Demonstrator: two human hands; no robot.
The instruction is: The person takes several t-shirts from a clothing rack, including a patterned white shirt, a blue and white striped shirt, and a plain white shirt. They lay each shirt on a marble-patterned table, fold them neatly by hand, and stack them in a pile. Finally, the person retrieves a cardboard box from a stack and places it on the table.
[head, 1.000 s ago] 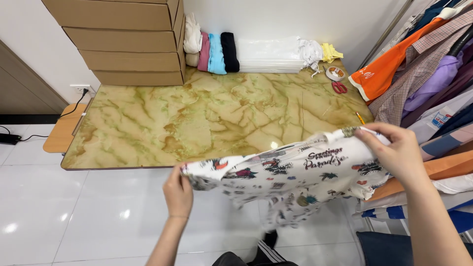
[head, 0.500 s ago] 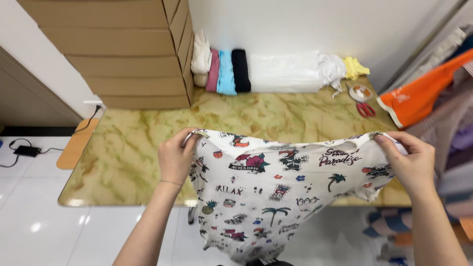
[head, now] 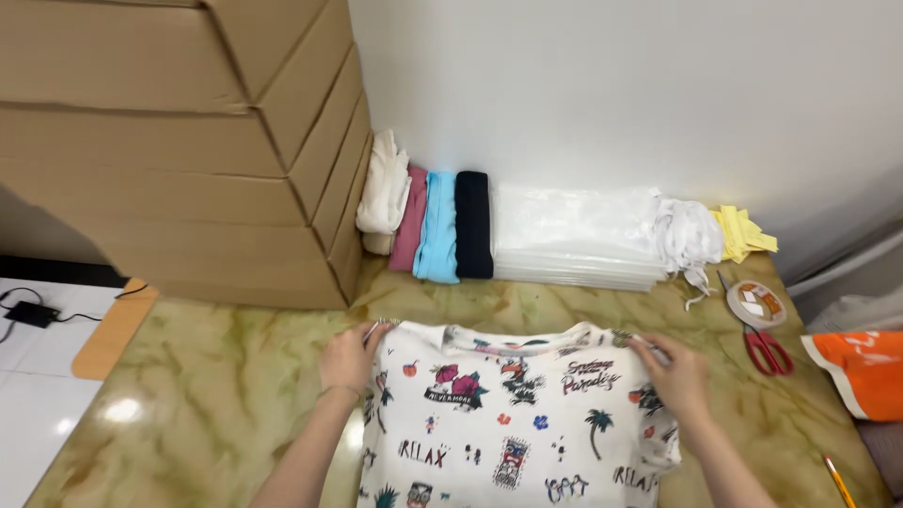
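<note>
— While the white printed shirt (head: 513, 414) lies flat on the marbled green table (head: 216, 395), how is it gripped?

— Its top corners are pinched: one by the left hand (head: 346, 358), the other by the right hand (head: 675, 374), fingers closed on the cloth.

— What is seen beyond the grip?

— Folded garments (head: 433, 221) and clear bags (head: 574, 235) are stacked against the wall. Red scissors (head: 767, 346) are seen right of the right hand, cardboard boxes (head: 179, 141) beyond the left.

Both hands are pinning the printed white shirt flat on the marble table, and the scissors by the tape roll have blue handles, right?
Not quite: the scissors have red handles, as the head view shows. The rest holds: the left hand and right hand press the printed white shirt flat on the marble table, beside the tape roll.
</note>
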